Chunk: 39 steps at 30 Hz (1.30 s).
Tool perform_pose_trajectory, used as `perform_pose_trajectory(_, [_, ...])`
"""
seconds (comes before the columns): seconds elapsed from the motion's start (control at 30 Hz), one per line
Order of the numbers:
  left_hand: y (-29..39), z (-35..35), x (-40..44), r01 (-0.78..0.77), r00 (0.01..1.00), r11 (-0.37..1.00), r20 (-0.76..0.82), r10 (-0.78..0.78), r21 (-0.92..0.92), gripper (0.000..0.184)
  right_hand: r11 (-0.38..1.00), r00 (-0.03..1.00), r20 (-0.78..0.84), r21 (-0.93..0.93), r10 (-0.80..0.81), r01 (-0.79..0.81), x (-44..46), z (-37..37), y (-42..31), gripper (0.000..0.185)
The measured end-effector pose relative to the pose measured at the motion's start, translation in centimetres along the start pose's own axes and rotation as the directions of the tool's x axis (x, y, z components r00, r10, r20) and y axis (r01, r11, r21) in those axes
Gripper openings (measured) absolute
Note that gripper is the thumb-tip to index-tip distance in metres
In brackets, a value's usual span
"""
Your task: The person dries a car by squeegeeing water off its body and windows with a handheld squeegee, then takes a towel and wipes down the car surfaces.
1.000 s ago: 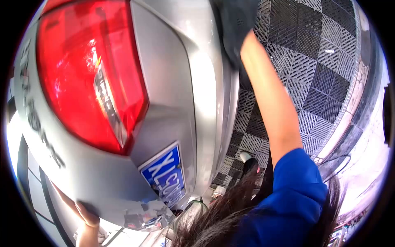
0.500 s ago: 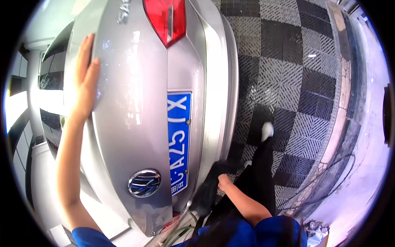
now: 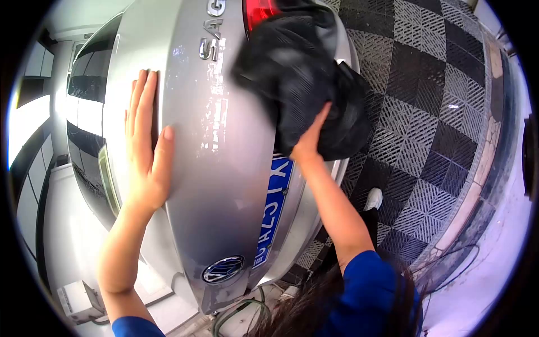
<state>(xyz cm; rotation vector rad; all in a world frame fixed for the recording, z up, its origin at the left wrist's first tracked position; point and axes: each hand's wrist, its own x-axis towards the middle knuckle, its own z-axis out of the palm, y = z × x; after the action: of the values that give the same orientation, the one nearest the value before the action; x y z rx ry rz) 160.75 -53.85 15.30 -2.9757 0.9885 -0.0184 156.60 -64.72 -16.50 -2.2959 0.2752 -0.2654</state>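
A silver car's boot lid [image 3: 210,185] fills the middle of the head view, with wet spots on it. My left hand [image 3: 147,151] lies flat on its upper edge, fingers stretched out and holding nothing. In my right hand [image 3: 310,141] is a black cloth [image 3: 300,78], bunched and blurred by motion. The cloth hangs over the car's rear, covering part of the red tail light [image 3: 259,12] and the end of the blue number plate [image 3: 273,210]. Some of my right fingers are hidden in the cloth.
A chrome badge [image 3: 223,269] sits low on the boot lid. Black and grey floor tiles [image 3: 418,118] run beside the bumper. Hoses [image 3: 241,306] lie near the car's corner, and a white box [image 3: 78,300] stands at lower left. My shoe [image 3: 374,198] is on the tiles.
My right hand has swung the black cloth from low beside the bumper up across the tail light area. My left hand stays on the boot lid. The view has shifted.
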Motion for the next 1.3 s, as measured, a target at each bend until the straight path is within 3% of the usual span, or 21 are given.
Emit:
perform_pose_trajectory(0.03, [-0.6,0.4,0.6,-0.049,0.999,0.999,-0.024,0.048,-0.025,0.064,0.992,0.982,0.17,0.08,0.085,-0.1,1.2,1.3,2.4,0.051])
perform_pose_trajectory(0.1, [-0.4,0.2,0.5,-0.029,0.999,1.0,-0.027,0.029,0.01,0.064,0.962,0.91,-0.415,-0.256,-0.016,-0.1,4.0,4.1,4.3,0.049])
perform_pose_trajectory(0.17, [-0.9,0.5,0.6,-0.079,0.997,0.997,-0.028,0.079,0.0,0.063,0.983,0.942,-0.335,0.169,-0.015,0.076,9.3,-1.9,4.1,0.04])
perform_pose_trajectory(0.23, [-1.0,0.0,0.5,-0.102,0.995,0.994,-0.016,0.102,0.039,0.063,0.901,0.844,-0.401,0.094,-0.356,0.424,16.8,2.6,10.0,0.033])
perform_pose_trajectory(0.3, [-1.3,0.5,0.4,-0.086,0.995,0.996,-0.042,0.086,-0.001,0.063,0.783,0.793,-0.531,0.339,-0.298,0.521,17.7,3.5,11.5,0.031])
perform_pose_trajectory(0.33, [-1.1,0.6,0.4,-0.069,0.997,0.998,-0.035,0.069,-0.005,0.063,0.603,0.957,-0.202,0.797,0.208,0.037,15.5,0.1,9.1,0.032])
perform_pose_trajectory(0.43, [-0.5,0.6,0.7,-0.072,0.996,0.997,-0.059,0.07,-0.03,0.061,0.527,0.957,-0.158,0.85,0.243,0.006,6.3,0.8,7.1,0.049])
perform_pose_trajectory(0.47, [-0.1,0.5,0.7,-0.037,0.999,0.999,-0.039,0.037,-0.002,0.062,0.774,0.94,-0.29,0.632,0.18,0.047,1.5,2.8,6.7,0.055])
perform_pose_trajectory(0.5, [0.1,0.4,0.6,-0.002,1.0,0.999,-0.015,0.002,0.032,0.064,0.655,0.957,-0.068,0.743,0.281,-0.14,-3.2,1.9,4.2,0.06])
perform_pose_trajectory(0.53, [-0.1,0.5,0.7,-0.012,0.999,1.0,-0.034,0.012,0.009,0.064,0.955,0.98,-0.181,0.294,0.086,-0.03,-7.7,3.9,3.2,0.045])
perform_pose_trajectory(0.63, [-0.1,0.6,0.7,-0.022,0.998,0.999,-0.065,0.02,-0.033,0.057,0.97,0.989,-0.099,0.227,0.106,-0.081,-12.0,5.6,0.3,0.047])
perform_pose_trajectory(0.7, [-0.4,0.7,0.9,-0.031,0.997,0.999,-0.074,0.029,-0.038,0.056,0.978,0.854,0.508,-0.207,0.115,-0.009,-4.8,-1.5,-3.9,0.046])
perform_pose_trajectory(0.77, [-0.7,0.9,0.7,-0.052,0.995,0.998,-0.092,0.048,-0.046,0.056,0.857,0.997,-0.058,0.51,-0.056,0.078,-3.3,-0.9,-4.9,0.046])
perform_pose_trajectory(0.8, [-0.9,0.9,0.6,-0.052,0.995,0.998,-0.088,0.048,-0.043,0.056,0.749,0.999,0.025,0.661,0.026,-0.036,-4.2,-1.2,-5.5,0.048])
perform_pose_trajectory(0.87, [-0.8,0.9,0.5,-0.04,0.996,0.998,-0.085,0.035,-0.051,0.056,0.944,0.999,0.036,0.329,-0.037,0.023,-10.1,3.1,-6.6,0.049])
perform_pose_trajectory(0.9, [-0.7,1.0,0.7,-0.035,0.995,0.997,-0.096,0.029,-0.062,0.056,0.807,0.978,-0.071,0.554,-0.198,0.204,-11.4,-2.0,-7.4,0.051])
perform_pose_trajectory(0.97, [-0.5,0.9,0.8,-0.035,0.995,0.998,-0.1,0.029,-0.056,0.056,0.55,0.995,-0.022,0.832,-0.1,0.073,-19.0,0.0,-7.6,0.048])
perform_pose_trajectory(1.03, [-0.3,0.9,0.6,-0.028,0.995,0.998,-0.093,0.024,-0.048,0.056,0.617,0.957,0.212,0.785,-0.199,-0.045,-22.6,-1.6,-8.0,0.046])
perform_pose_trajectory(1.1, [-0.2,0.9,0.7,-0.014,0.996,0.998,-0.094,0.008,-0.065,0.056,0.735,0.875,0.131,0.607,-0.467,0.301,-20.1,-1.8,-4.8,0.047])
perform_pose_trajectory(1.27, [-0.4,0.6,0.9,-0.014,0.997,1.0,-0.074,0.012,-0.024,0.057,0.902,0.923,-0.385,0.399,-0.001,0.168,-4.1,6.0,2.4,0.045])
perform_pose_trajectory(1.3, [-0.5,0.7,0.8,-0.023,0.998,0.998,-0.067,0.02,-0.056,0.058,0.827,0.948,-0.312,0.547,0.06,0.127,-0.5,4.9,3.5,0.044])
